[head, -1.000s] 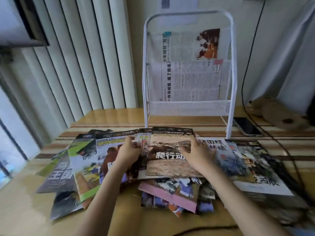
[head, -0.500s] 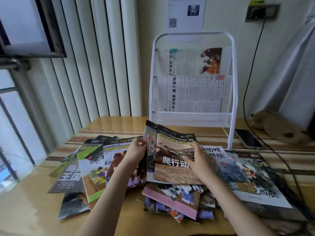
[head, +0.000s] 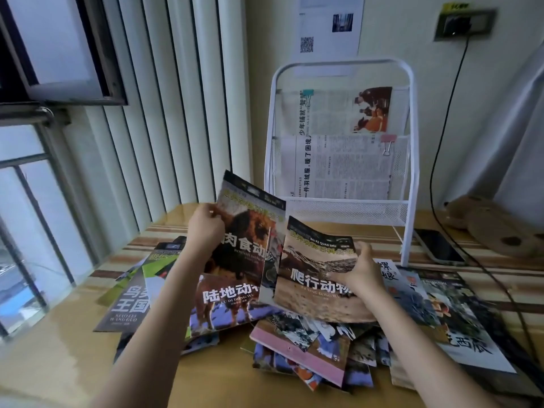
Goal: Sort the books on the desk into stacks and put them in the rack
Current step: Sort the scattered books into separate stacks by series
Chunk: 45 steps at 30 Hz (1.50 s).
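Several thin picture books lie spread over the wooden desk (head: 59, 357). My left hand (head: 204, 231) grips the left edge of a dark carnivore book (head: 245, 231) and holds it tilted up off the pile. My right hand (head: 360, 270) grips the right side of a sandy reptile book (head: 312, 278), raised beside the first. Under them lies a land-animal book (head: 226, 301) with a brown cow. A white metal rack (head: 412, 160) stands at the back of the desk with two clipped newspapers in it.
A phone (head: 440, 245) lies right of the rack's foot, with a black cable (head: 435, 160) running from a wall socket (head: 465, 23). A round wooden object (head: 500, 228) sits at far right. White vertical blinds and a window fill the left.
Both hands have lifted two books from flat on the pile. The left one now holds the carnivore book higher and apart from the reptile book. The view has tilted upward.
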Each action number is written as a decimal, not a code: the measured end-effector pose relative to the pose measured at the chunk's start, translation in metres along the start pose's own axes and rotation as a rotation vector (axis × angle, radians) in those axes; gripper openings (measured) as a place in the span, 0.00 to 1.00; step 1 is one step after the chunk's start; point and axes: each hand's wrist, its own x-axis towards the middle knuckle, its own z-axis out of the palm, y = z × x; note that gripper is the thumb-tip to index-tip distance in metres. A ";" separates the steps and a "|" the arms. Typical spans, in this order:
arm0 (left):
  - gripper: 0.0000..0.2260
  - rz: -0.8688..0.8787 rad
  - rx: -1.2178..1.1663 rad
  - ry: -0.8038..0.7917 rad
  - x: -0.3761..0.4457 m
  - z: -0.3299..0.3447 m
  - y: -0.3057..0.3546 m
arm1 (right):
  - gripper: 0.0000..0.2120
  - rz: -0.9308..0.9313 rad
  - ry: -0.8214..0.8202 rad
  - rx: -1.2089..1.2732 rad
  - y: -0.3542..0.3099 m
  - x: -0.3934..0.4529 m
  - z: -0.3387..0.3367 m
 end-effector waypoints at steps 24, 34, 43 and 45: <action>0.09 -0.297 -0.321 -0.118 0.008 -0.054 -0.045 | 0.26 -0.059 -0.152 0.489 -0.057 -0.004 0.025; 0.15 -0.147 -0.156 -0.157 -0.020 0.028 -0.078 | 0.20 0.106 -0.395 0.351 -0.063 -0.009 0.064; 0.31 -0.038 0.422 -0.065 -0.009 0.015 -0.112 | 0.28 0.006 -0.341 0.155 -0.052 0.005 0.058; 0.29 -0.041 0.104 -0.010 -0.010 0.012 -0.108 | 0.27 0.004 -0.350 0.169 -0.051 0.006 0.059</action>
